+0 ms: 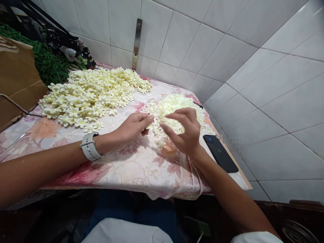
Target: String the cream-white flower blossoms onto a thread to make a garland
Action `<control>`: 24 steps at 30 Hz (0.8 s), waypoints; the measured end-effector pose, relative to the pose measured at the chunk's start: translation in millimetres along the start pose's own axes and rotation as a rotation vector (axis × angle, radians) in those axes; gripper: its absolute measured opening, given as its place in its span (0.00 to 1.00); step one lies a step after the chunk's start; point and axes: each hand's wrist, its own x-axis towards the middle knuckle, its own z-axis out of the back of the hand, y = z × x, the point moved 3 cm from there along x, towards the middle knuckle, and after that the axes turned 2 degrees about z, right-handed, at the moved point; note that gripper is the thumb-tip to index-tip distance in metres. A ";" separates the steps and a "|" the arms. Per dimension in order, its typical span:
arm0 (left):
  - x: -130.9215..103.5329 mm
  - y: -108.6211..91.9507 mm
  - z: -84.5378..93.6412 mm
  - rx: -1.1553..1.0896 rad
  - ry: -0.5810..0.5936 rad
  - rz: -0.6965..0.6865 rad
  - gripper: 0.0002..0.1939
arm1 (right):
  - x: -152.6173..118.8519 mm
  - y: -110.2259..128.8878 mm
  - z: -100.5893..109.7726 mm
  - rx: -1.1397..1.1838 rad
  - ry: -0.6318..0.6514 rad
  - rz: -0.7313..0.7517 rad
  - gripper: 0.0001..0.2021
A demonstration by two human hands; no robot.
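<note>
My left hand (138,125), with a white watch strap (90,146) on its wrist, is closed in a pinch. A small white flower (151,127) shows at its fingertips, partly hidden by the thumb and fingers. To its right, my right hand (184,130) hovers with thumb and index finger curved apart and nothing visible between them. Behind both hands lies a heap of white flowers (174,104), partly covered by my right hand. One loose flower (161,144) rests on the cloth just below the heap.
A larger pile of cream flowers (93,94) spreads across the back left of the floral tablecloth (136,172). A black phone (220,153) lies by the right edge. At left stand a cardboard box (20,77) and green stringy material (48,59). Tiled walls (192,40) bound the table.
</note>
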 end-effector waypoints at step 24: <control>-5.8 -19.1 -0.6 0.216 0.032 -0.255 0.16 | -3.6 4.3 -5.9 0.680 -0.035 -0.578 0.19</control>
